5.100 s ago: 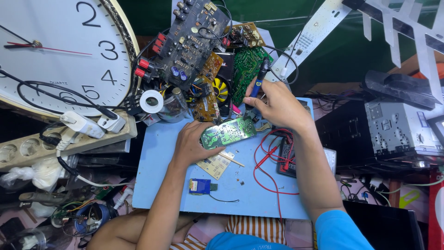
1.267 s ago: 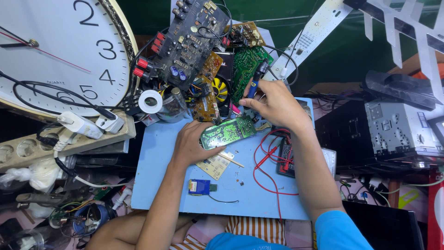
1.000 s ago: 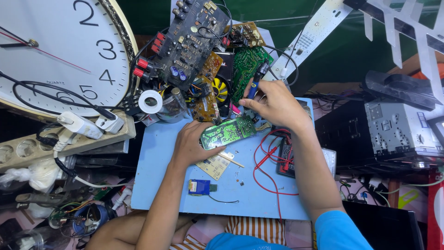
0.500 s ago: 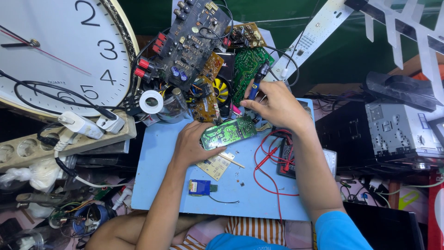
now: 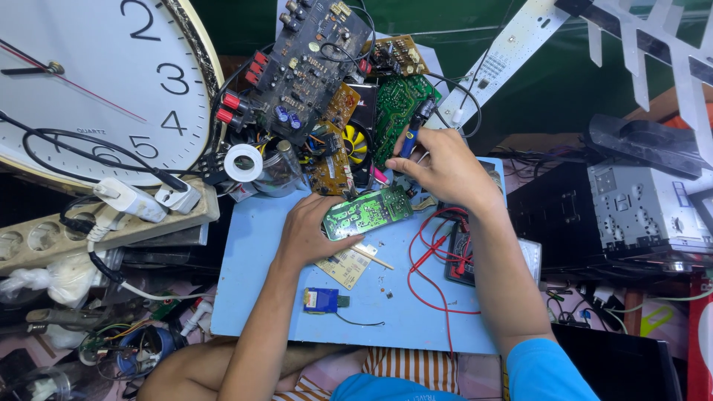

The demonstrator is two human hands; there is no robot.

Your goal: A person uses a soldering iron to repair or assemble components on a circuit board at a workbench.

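Head view: wall clock (image 5: pixel 89 82) upper left, blue table (image 5: pixel 297 312) below. Left hand (image 5: pixel 308 234) grips a green circuit board (image 5: pixel 368 213) above the table; right hand (image 5: pixel 442 167) pinches what seems a blue-handled tool (image 5: pixel 410 141).

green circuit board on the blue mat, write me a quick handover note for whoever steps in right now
Left hand: grips the small green rectangular circuit board by its left end, holding it tilted, solder side up, over the light blue work mat.
Right hand: holds a slim blue-handled tool like a pen, tip pointing down toward the board's far right end; whether it touches is not visible.
Nearby: tan circuit board and small blue module lie on the mat; red test leads run to a meter under the right forearm.
Done: board picked up and positioned.
Left: the work at that board end looks to be in hand.
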